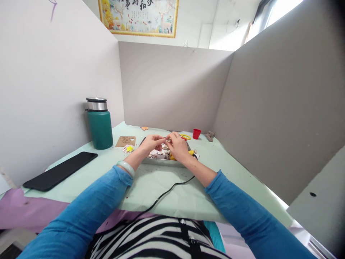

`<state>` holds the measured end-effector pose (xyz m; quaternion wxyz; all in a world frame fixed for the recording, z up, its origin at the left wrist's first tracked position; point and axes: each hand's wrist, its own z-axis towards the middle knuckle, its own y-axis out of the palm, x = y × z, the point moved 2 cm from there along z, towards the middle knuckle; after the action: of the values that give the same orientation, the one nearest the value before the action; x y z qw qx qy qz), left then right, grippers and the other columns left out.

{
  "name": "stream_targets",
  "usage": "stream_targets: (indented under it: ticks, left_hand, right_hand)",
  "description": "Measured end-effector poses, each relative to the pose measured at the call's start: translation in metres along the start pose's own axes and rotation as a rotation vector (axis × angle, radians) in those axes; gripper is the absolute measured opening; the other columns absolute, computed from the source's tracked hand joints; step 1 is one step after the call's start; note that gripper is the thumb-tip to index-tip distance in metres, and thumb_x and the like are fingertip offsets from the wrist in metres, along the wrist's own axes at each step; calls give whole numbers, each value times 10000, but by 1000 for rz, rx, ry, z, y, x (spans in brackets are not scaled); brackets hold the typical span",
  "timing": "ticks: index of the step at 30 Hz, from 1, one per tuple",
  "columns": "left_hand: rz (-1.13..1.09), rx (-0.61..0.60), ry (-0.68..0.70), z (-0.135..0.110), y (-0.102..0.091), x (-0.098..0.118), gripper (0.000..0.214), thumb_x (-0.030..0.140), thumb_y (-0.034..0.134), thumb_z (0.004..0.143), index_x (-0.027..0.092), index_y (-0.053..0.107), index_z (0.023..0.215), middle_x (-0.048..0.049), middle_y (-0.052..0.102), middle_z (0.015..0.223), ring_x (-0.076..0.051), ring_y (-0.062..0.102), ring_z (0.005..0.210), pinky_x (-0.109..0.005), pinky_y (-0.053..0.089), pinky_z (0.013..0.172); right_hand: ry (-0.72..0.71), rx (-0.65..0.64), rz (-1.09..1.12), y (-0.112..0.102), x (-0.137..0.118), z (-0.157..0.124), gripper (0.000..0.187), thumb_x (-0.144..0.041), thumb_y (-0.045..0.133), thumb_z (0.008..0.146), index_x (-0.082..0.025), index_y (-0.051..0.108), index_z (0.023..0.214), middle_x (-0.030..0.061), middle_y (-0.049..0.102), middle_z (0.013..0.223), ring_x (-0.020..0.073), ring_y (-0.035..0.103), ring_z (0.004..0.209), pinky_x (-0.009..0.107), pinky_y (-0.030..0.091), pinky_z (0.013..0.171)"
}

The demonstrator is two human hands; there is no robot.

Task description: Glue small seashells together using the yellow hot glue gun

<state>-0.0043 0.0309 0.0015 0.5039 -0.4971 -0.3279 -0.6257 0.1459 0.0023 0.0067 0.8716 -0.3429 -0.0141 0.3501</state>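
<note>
Both my hands meet over a shallow metal tray [161, 162] on the table. The fingers of my left hand [153, 143] are pinched together, and so are those of my right hand [176, 146]; their fingertips come together at one spot. Whatever lies between them is too small or too hidden to make out. Below the hands, the tray holds pale shell-like pieces [154, 152] and small stones. A yellow tool [191, 153], partly covered by my right hand, rests at the tray's right side, and a black cord [172, 186] runs near it toward me.
Left of the tray are a brown card [126, 141], a yellow flower-like piece [129, 148], a green bottle [99, 129] and a black flat slab [61, 171]. Behind it stand a red cup [196, 134], yellow-handled scissors [185, 136] and a grey lump [209, 136]. Grey partitions [172, 86] enclose the table.
</note>
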Motion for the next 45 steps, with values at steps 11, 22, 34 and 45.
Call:
stream_targets:
  ticks: [11, 22, 34, 45]
  left_hand:
    - [-49, -46, -9, 1, -1, -1, 326, 402, 730, 648, 118, 612, 756, -1, 545, 581, -86, 510, 493, -235, 469, 501]
    - [4, -32, 4, 0, 1, -1, 293, 375, 708, 679, 119, 591, 762, -2, 546, 575, -90, 519, 495, -234, 474, 502]
    - [-51, 47, -36, -3, 2, 6, 340, 420, 610, 778, 127, 542, 937, -97, 648, 912, -77, 546, 483, -252, 488, 489]
    - [0, 71, -99, -1, 5, 4, 277, 366, 660, 726, 125, 578, 833, -82, 657, 855, -64, 506, 453, -247, 482, 480]
  right_hand:
    - [2, -20, -2, 0, -1, 0, 120, -292, 499, 867, -199, 545, 928, 41, 562, 1005, 132, 565, 724, 245, 379, 617]
    - [8, -28, -10, -2, -3, 0, 111, -284, 494, 866, -200, 547, 916, 43, 560, 994, 140, 562, 733, 249, 365, 607]
    - [49, 61, 86, -8, 9, 11, 126, -295, 493, 846, -186, 550, 875, 36, 594, 906, 134, 551, 721, 259, 394, 682]
    - [540, -176, 0, -75, 122, -1, 175, -331, 642, 696, -164, 625, 749, 40, 655, 794, 142, 571, 721, 235, 407, 621]
